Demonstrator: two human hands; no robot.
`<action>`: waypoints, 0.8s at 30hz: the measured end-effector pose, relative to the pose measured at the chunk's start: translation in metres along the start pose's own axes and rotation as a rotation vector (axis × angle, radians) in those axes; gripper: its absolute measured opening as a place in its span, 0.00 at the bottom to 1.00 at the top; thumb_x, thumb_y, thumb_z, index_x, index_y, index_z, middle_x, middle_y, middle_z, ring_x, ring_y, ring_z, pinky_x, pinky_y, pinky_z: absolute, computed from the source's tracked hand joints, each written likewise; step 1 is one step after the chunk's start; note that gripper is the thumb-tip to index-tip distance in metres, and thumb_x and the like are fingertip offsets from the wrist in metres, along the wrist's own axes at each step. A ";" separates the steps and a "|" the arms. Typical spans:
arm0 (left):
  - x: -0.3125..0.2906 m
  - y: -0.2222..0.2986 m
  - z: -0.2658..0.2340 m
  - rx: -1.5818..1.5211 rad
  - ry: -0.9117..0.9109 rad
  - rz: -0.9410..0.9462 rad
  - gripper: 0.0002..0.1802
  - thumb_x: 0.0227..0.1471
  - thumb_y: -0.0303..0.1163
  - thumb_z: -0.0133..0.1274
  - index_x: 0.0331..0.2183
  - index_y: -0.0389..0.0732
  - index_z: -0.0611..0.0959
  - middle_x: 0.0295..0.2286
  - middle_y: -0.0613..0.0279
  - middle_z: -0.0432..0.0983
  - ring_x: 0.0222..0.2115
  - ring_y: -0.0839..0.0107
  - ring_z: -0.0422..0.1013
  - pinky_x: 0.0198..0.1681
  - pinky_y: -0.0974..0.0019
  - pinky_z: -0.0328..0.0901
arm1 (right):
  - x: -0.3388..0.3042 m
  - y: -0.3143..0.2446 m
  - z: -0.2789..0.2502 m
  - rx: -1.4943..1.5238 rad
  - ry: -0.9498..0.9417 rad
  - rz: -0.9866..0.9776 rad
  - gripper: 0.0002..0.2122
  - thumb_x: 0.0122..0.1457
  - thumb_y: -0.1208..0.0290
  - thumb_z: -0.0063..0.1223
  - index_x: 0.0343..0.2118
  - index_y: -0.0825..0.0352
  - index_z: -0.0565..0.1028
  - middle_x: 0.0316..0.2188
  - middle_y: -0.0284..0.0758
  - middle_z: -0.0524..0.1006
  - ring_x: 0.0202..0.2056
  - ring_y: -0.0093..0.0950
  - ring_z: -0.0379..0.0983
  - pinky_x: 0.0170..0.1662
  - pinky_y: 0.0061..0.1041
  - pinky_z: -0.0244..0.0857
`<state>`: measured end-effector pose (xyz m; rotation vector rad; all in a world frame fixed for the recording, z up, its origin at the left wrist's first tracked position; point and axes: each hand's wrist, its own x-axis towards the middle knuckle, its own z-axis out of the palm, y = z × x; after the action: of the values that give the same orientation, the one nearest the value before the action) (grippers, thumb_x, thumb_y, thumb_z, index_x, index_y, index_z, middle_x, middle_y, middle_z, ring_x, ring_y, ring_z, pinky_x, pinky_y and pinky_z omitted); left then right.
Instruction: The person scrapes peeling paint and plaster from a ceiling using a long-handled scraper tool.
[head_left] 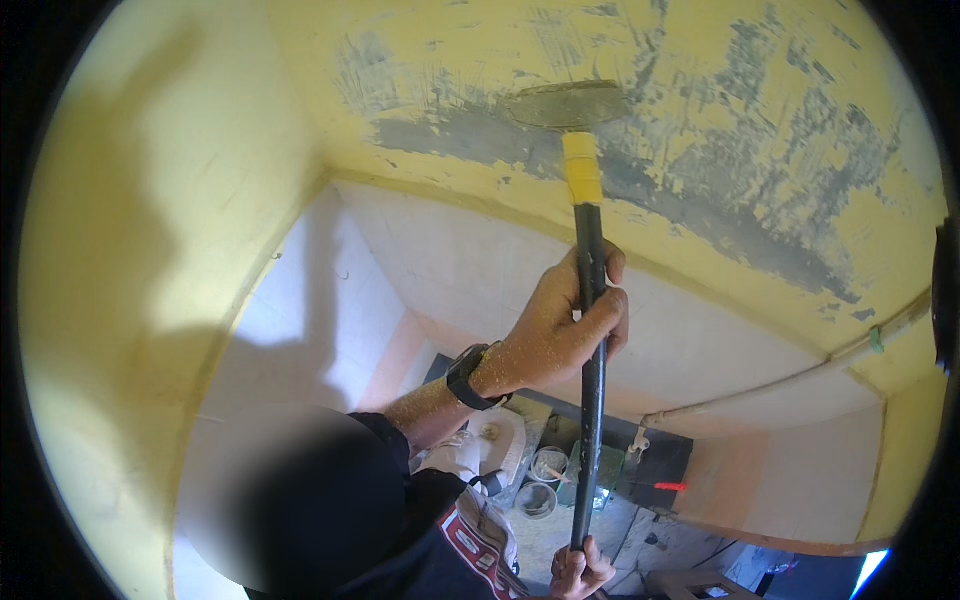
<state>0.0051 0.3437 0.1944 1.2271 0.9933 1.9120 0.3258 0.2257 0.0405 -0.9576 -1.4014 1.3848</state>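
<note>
My left hand (575, 325), with a dark watch (468, 378) on its wrist and pale specks on the skin, is wrapped round the upper part of a long black pole (592, 400). Lower down, my right hand (582, 570) is closed round the same pole near the bottom of the view. Yellow tape (581, 165) joins the pole to a scraper (570, 105) with a wide, dusty blade. That blade lies against the yellow painted surface (440, 50) overhead, where paint is flaked off in grey patches (720, 205).
A pipe (790, 382) runs along the tiled wall (480, 235) to the right. Far below are two round containers (537, 500), a pale basin-like fixture (500, 440) and a red item (671, 486). A yellow wall (110, 300) rises on the left.
</note>
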 end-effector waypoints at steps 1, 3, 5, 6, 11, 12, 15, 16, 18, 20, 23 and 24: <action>0.001 0.001 -0.001 0.016 -0.014 -0.007 0.07 0.65 0.29 0.41 0.42 0.42 0.62 0.14 0.64 0.67 0.12 0.76 0.65 0.18 0.73 0.59 | 0.001 -0.001 0.002 -0.005 0.000 0.007 0.09 0.62 0.75 0.54 0.38 0.78 0.79 0.17 0.32 0.73 0.17 0.19 0.63 0.19 0.19 0.54; 0.001 -0.001 -0.004 0.039 -0.043 -0.019 0.06 0.64 0.27 0.41 0.41 0.42 0.61 0.14 0.64 0.67 0.13 0.76 0.67 0.19 0.73 0.60 | -0.001 0.007 0.001 0.203 0.084 0.143 0.08 0.62 0.76 0.55 0.35 0.78 0.78 0.18 0.33 0.72 0.17 0.19 0.63 0.19 0.19 0.54; 0.002 0.002 -0.006 0.068 -0.075 -0.047 0.06 0.63 0.27 0.41 0.41 0.42 0.61 0.15 0.65 0.67 0.14 0.76 0.67 0.19 0.73 0.61 | -0.010 0.026 -0.004 0.239 0.153 0.176 0.06 0.61 0.77 0.56 0.33 0.77 0.77 0.18 0.34 0.72 0.17 0.20 0.63 0.19 0.19 0.54; 0.003 0.005 -0.007 0.085 -0.090 -0.061 0.07 0.63 0.27 0.41 0.40 0.42 0.61 0.15 0.65 0.67 0.14 0.76 0.68 0.20 0.73 0.61 | -0.020 0.041 -0.008 0.173 0.178 0.147 0.06 0.61 0.78 0.56 0.33 0.77 0.76 0.18 0.34 0.72 0.17 0.20 0.63 0.18 0.19 0.54; -0.001 0.004 -0.012 -0.024 0.002 -0.097 0.06 0.60 0.24 0.44 0.39 0.39 0.65 0.15 0.67 0.69 0.15 0.79 0.68 0.20 0.72 0.61 | -0.008 0.038 0.019 0.061 0.073 -0.092 0.05 0.61 0.78 0.55 0.32 0.76 0.76 0.18 0.34 0.72 0.17 0.19 0.62 0.18 0.19 0.53; -0.002 0.005 -0.013 -0.046 0.020 -0.081 0.06 0.60 0.24 0.44 0.39 0.39 0.65 0.16 0.66 0.69 0.15 0.79 0.68 0.20 0.72 0.61 | -0.016 0.050 0.023 0.212 0.111 0.072 0.06 0.62 0.78 0.55 0.32 0.77 0.76 0.18 0.33 0.71 0.17 0.19 0.61 0.18 0.19 0.52; 0.017 0.028 -0.042 -0.171 0.139 0.176 0.09 0.60 0.30 0.45 0.42 0.40 0.67 0.15 0.62 0.69 0.12 0.76 0.64 0.18 0.71 0.61 | -0.011 0.043 0.056 0.279 0.039 0.003 0.11 0.61 0.70 0.57 0.36 0.76 0.78 0.17 0.33 0.73 0.18 0.18 0.65 0.20 0.19 0.53; 0.029 0.060 -0.055 -0.114 0.170 0.278 0.07 0.60 0.31 0.43 0.40 0.41 0.68 0.13 0.61 0.68 0.11 0.75 0.63 0.19 0.70 0.62 | 0.031 -0.004 0.091 0.045 -0.137 -0.390 0.16 0.59 0.63 0.60 0.40 0.74 0.79 0.17 0.33 0.75 0.18 0.19 0.69 0.21 0.19 0.56; 0.051 0.082 -0.062 0.005 0.149 0.298 0.05 0.60 0.31 0.41 0.38 0.42 0.67 0.13 0.62 0.67 0.12 0.75 0.63 0.19 0.71 0.61 | 0.067 -0.037 0.095 -0.064 -0.186 -0.270 0.14 0.59 0.65 0.61 0.40 0.73 0.83 0.19 0.35 0.78 0.19 0.19 0.71 0.22 0.19 0.58; 0.057 0.089 -0.063 0.170 0.171 0.288 0.05 0.61 0.31 0.41 0.38 0.42 0.66 0.13 0.62 0.68 0.12 0.75 0.62 0.19 0.71 0.60 | 0.087 -0.039 0.093 0.020 -0.193 -0.214 0.13 0.60 0.66 0.59 0.41 0.71 0.83 0.16 0.33 0.76 0.17 0.18 0.68 0.22 0.20 0.58; 0.038 0.071 -0.061 0.277 0.184 0.160 0.06 0.60 0.31 0.42 0.38 0.42 0.65 0.14 0.61 0.68 0.14 0.75 0.65 0.19 0.72 0.60 | 0.071 0.004 0.072 0.005 -0.164 -0.279 0.14 0.60 0.66 0.60 0.44 0.72 0.82 0.14 0.31 0.73 0.16 0.16 0.66 0.21 0.20 0.58; 0.029 0.058 -0.057 0.226 0.163 0.108 0.05 0.62 0.29 0.41 0.40 0.41 0.65 0.15 0.62 0.71 0.15 0.77 0.67 0.20 0.74 0.59 | 0.059 0.016 0.061 0.003 -0.148 -0.258 0.15 0.60 0.66 0.60 0.44 0.72 0.81 0.13 0.31 0.71 0.17 0.16 0.65 0.20 0.20 0.58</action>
<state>-0.0646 0.3245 0.2415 1.2884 1.2814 2.0532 0.2495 0.2655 0.0325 -0.6560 -1.5713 1.2827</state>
